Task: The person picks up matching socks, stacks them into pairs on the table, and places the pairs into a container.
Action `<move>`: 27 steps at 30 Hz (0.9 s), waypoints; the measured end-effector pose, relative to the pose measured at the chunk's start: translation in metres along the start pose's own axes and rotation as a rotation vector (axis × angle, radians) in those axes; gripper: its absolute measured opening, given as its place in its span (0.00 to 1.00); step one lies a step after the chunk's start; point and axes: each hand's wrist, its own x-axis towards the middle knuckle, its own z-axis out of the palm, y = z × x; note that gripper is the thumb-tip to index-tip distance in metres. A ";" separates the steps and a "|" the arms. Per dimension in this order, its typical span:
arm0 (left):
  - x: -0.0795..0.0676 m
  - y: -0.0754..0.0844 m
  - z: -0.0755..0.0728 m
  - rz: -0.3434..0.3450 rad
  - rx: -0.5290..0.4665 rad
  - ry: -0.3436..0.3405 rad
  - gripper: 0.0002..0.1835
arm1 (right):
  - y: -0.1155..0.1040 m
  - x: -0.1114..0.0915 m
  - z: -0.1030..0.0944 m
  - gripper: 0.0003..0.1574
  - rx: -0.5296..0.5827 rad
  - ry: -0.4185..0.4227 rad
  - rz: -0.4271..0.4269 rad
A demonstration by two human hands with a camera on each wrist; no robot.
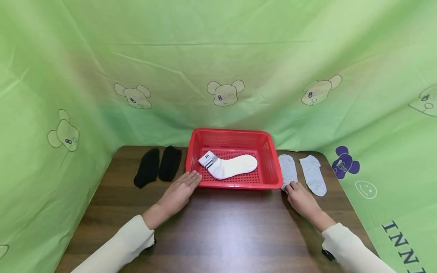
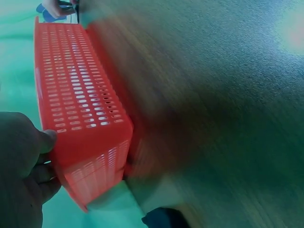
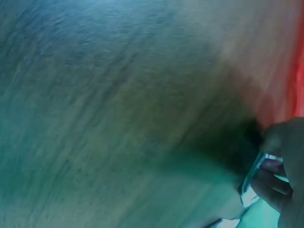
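A red plastic basket (image 1: 277,168) stands at the middle of the table's far side. A white ankle sock (image 1: 235,167) with dark stripes at its cuff lies in it. My left hand (image 1: 181,189) rests on the basket's near left corner, fingers over the rim. In the left wrist view, the thumb touches the corner from the near side. Right of the basket are two light grey socks, the inner one (image 1: 288,167) and the outer one (image 1: 313,175). My right hand (image 1: 301,199) pinches the near end of the inner sock; a raised edge (image 3: 251,178) shows between thumb and fingers.
Two black socks, one farther left (image 1: 148,168) and one nearer the basket (image 1: 170,163), lie to its left. A green printed cloth (image 1: 225,57) hangs behind and along both sides of the brown wooden table (image 1: 225,231).
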 end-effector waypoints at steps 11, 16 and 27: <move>0.000 0.000 0.001 -0.005 -0.010 0.004 0.29 | 0.000 0.005 0.005 0.12 -0.019 -0.041 -0.017; 0.001 -0.001 0.001 -0.012 -0.019 0.010 0.29 | 0.001 0.008 0.005 0.11 0.017 -0.015 0.004; 0.001 0.000 0.002 -0.017 -0.029 0.012 0.29 | 0.003 0.007 0.009 0.13 -0.032 -0.053 0.015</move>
